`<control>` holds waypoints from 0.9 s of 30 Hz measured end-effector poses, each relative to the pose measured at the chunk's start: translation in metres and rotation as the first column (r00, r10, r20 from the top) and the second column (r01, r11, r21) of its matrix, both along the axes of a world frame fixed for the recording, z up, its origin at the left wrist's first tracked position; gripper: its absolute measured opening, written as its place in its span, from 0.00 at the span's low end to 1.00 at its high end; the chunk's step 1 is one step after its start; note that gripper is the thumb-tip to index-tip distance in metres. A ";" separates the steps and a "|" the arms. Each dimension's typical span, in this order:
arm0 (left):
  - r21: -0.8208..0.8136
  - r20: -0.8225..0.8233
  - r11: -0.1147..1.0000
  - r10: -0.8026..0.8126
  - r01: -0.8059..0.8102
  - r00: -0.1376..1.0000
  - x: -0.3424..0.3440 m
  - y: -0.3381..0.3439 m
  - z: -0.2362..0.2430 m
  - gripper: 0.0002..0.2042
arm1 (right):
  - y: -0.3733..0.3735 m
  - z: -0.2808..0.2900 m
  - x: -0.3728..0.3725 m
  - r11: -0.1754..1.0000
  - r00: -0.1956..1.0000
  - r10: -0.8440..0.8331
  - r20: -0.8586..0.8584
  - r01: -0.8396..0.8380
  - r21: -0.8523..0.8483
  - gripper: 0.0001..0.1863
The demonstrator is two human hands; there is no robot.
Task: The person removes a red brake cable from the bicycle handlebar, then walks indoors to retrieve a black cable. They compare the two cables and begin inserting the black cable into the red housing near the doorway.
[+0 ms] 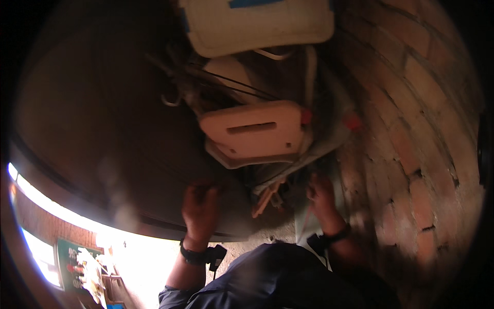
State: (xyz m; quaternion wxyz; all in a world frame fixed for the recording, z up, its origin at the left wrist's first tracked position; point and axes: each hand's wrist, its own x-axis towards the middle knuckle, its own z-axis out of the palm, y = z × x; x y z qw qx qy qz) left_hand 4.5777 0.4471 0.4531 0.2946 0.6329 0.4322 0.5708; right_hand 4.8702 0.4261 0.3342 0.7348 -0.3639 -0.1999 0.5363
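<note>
"How far along?"
"No finished step shows; what's left, I can't judge. Below the pale-pink, slotted plastic panel (252, 131) are the left hand (200, 211) and right hand (321, 198); whether either grip is closed, I can't tell."
"Room?"
"Orange-brown brick wall (411, 154) right of the panel; dark, curved surface (103, 129) left."

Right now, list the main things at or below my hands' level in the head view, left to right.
Green board, left hand, slim orange object, right hand, brick wall.
</note>
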 end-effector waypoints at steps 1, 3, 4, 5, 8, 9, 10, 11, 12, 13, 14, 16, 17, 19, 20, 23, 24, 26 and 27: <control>0.000 0.066 0.999 -0.047 0.047 0.997 0.001 -0.003 -0.005 0.10 | 0.010 -0.008 -0.002 0.997 0.999 -0.011 0.042 0.014 -0.074 0.06; -0.017 0.114 0.996 -0.081 0.083 0.990 0.001 -0.009 -0.012 0.09 | 0.033 -0.024 -0.004 0.993 0.994 -0.032 0.105 0.043 -0.112 0.07; -0.037 0.098 0.997 -0.067 0.071 0.993 0.000 -0.013 -0.014 0.09 | 0.044 -0.031 -0.004 0.988 0.969 -0.037 0.244 0.073 -0.139 0.08; -0.033 0.102 0.996 -0.076 0.080 0.992 0.000 -0.015 -0.016 0.09 | 0.053 -0.036 -0.003 0.989 0.949 -0.075 0.307 0.110 -0.100 0.09; 0.013 0.102 0.990 -0.143 0.142 0.984 0.003 -0.024 -0.022 0.08 | 0.070 -0.045 -0.001 0.987 0.949 -0.111 0.295 0.141 -0.082 0.11; 0.033 0.079 0.988 -0.152 0.150 0.985 0.004 -0.026 -0.022 0.08 | 0.075 -0.046 -0.001 0.988 0.959 -0.108 0.263 0.133 -0.080 0.11; -0.005 0.145 0.987 -0.159 0.161 0.977 0.005 -0.030 -0.023 0.07 | 0.079 -0.047 -0.001 0.991 0.959 -0.107 0.261 0.124 -0.049 0.12; -0.019 0.141 0.987 -0.155 0.159 0.978 0.006 -0.033 -0.023 0.07 | 0.082 -0.050 0.000 0.984 0.961 -0.096 0.257 0.131 -0.120 0.13; -0.038 0.146 0.987 -0.151 0.158 0.978 0.006 -0.037 -0.024 0.07 | 0.086 -0.053 0.001 0.977 0.954 -0.092 0.285 0.142 -0.160 0.13; -0.066 0.151 0.987 -0.138 0.149 0.979 0.007 -0.039 -0.025 0.07 | 0.088 -0.057 0.003 0.975 0.944 -0.095 0.316 0.152 -0.161 0.13; -0.052 0.121 0.986 -0.153 0.160 0.981 0.006 -0.041 -0.026 0.07 | 0.092 -0.062 0.002 0.961 0.931 -0.123 0.342 0.198 -0.192 0.13; -0.038 0.065 0.985 -0.167 0.170 0.984 0.003 -0.043 -0.028 0.06 | 0.101 -0.073 0.003 0.934 0.888 -0.189 0.418 0.294 -0.202 0.14; -0.014 0.053 0.981 -0.194 0.195 0.980 0.002 -0.043 -0.029 0.06 | 0.105 -0.078 0.004 0.940 0.884 -0.196 0.424 0.293 -0.176 0.13; 0.041 0.031 0.965 -0.261 0.260 0.965 0.001 -0.043 -0.032 0.07 | 0.109 -0.088 0.007 0.922 0.861 -0.184 0.475 0.319 -0.220 0.13; 0.027 0.035 0.968 -0.250 0.249 0.968 0.000 -0.045 -0.033 0.07 | 0.110 -0.092 0.009 0.932 0.876 -0.170 0.452 0.291 -0.214 0.14; 0.021 0.039 0.962 -0.272 0.271 0.962 -0.002 -0.048 -0.033 0.06 | 0.113 -0.102 0.014 0.926 0.886 -0.153 0.437 0.282 -0.249 0.15; 0.023 0.033 0.959 -0.284 0.283 0.958 -0.003 -0.049 -0.032 0.06 | 0.115 -0.105 0.015 0.923 0.879 -0.179 0.442 0.306 -0.234 0.15; 0.022 0.013 0.953 -0.302 0.301 0.953 -0.003 -0.051 -0.029 0.05 | 0.118 -0.113 0.019 0.927 0.893 -0.184 0.410 0.297 -0.229 0.14; 0.019 0.001 0.953 -0.304 0.304 0.953 -0.002 -0.052 -0.029 0.05 | 0.118 -0.116 0.023 0.936 0.913 -0.158 0.375 0.260 -0.237 0.14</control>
